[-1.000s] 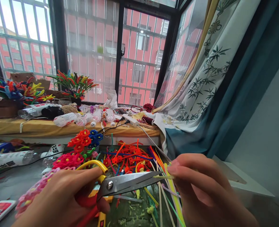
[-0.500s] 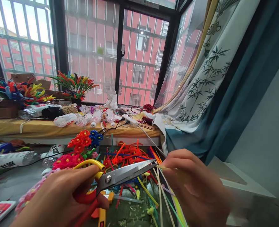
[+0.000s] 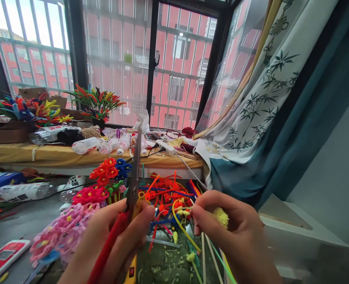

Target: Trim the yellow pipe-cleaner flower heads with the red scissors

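Note:
In my left hand (image 3: 124, 232) is a pair of scissors (image 3: 135, 169) with red handles, its blades pointing up and looking nearly closed. A yellow tube-like end (image 3: 141, 195) shows beside the pivot; I cannot tell whether it belongs to the scissors. My right hand (image 3: 230, 232) pinches a pale yellow fuzzy piece (image 3: 221, 217), its round tuft showing between the fingers. From the fingertips a thin yellow strand sticks out to the left. The blades stand apart from this piece. Below the hands lie a yellow pipe cleaner (image 3: 181, 228) and a small yellow tufted flower (image 3: 191, 258).
Red pipe-cleaner pieces (image 3: 168, 189) crowd the table behind my hands. Fuzzy flowers, pink (image 3: 64, 232) and red (image 3: 105, 169), stand at left near a red-and-white device (image 3: 5, 256). Plastic bottles (image 3: 87, 145) and a power strip (image 3: 166, 147) lie on the window ledge.
The scissors have swung from pointing right at the right fingertips to upright, away from them. My right hand has turned, bringing the yellow tuft into sight.

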`<act>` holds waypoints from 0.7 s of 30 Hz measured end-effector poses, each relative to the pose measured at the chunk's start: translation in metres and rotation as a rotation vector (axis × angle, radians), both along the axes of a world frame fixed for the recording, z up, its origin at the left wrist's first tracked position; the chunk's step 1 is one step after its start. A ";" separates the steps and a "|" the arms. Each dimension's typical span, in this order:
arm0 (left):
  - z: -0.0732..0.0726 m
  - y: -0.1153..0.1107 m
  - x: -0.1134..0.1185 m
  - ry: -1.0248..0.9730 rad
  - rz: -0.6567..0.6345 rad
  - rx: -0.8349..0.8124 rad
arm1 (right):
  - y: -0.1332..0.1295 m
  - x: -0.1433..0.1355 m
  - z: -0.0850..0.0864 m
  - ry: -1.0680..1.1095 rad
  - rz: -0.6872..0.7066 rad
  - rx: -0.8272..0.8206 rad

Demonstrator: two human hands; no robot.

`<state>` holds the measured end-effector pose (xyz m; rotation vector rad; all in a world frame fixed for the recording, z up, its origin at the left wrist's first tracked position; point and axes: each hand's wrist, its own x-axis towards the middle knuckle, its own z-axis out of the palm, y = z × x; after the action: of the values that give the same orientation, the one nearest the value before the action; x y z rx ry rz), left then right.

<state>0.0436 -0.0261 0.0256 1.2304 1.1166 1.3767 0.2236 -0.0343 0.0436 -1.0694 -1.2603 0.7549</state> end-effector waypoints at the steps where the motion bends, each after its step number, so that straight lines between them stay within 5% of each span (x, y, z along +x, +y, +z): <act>1: -0.003 -0.004 0.003 -0.045 -0.015 -0.046 | 0.000 0.000 0.001 -0.023 0.011 -0.007; 7: -0.014 -0.009 -0.001 0.001 -0.136 -0.005 | -0.002 -0.007 0.002 -0.057 0.033 -0.028; 21: 0.005 -0.018 0.016 -0.022 -0.006 0.070 | 0.012 -0.027 -0.021 0.313 0.362 -0.013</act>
<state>0.0597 -0.0439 0.0305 1.2645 1.0572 1.4321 0.1966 -0.0219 0.0223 -0.7035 -1.1891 1.1588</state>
